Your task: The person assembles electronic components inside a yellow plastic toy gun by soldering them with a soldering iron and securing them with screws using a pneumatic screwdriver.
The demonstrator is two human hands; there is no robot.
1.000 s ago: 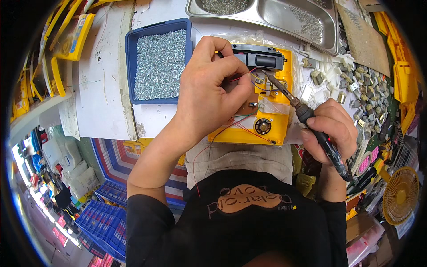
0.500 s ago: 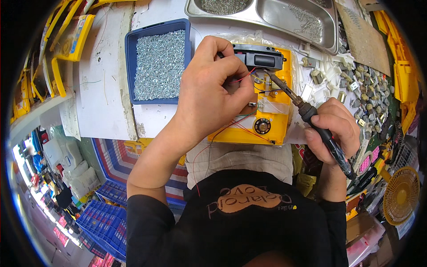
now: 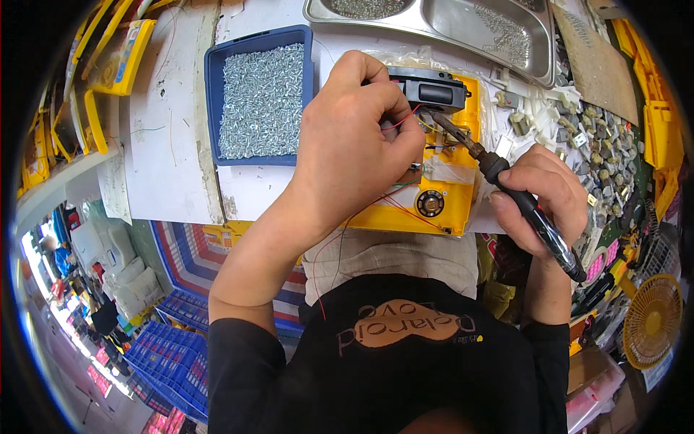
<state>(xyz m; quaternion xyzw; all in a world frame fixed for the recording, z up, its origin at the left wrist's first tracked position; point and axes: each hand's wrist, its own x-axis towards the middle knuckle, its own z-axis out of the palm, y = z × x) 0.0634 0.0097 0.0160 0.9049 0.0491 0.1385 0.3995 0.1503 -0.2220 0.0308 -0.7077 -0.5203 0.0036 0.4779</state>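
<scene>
My right hand [image 3: 543, 199] grips a soldering iron [image 3: 522, 194] by its black handle. The iron's tip reaches up and left to the lower edge of a black plastic part [image 3: 437, 94] on a yellow plastic housing [image 3: 383, 215]. Over the left side of that housing, my left hand [image 3: 361, 134] pinches a thin red wire [image 3: 407, 118] whose end runs toward the iron's tip. A small round speaker [image 3: 430, 203] sits in the housing's near part, with red wires beside it. The left hand hides part of the housing and the black part's left end.
A blue bin [image 3: 309, 94] full of small screws stands left of the housing. Behind is a steel tray [image 3: 463, 32] with small metal parts. Loose metal and white pieces [image 3: 589, 145] are heaped at right. Yellow plastic frames [image 3: 134, 58] occupy the far left.
The housing and the black part have shifted slightly right. Both hands moved slightly with them, and the iron's tip stays at the black part's lower edge near the red wire.
</scene>
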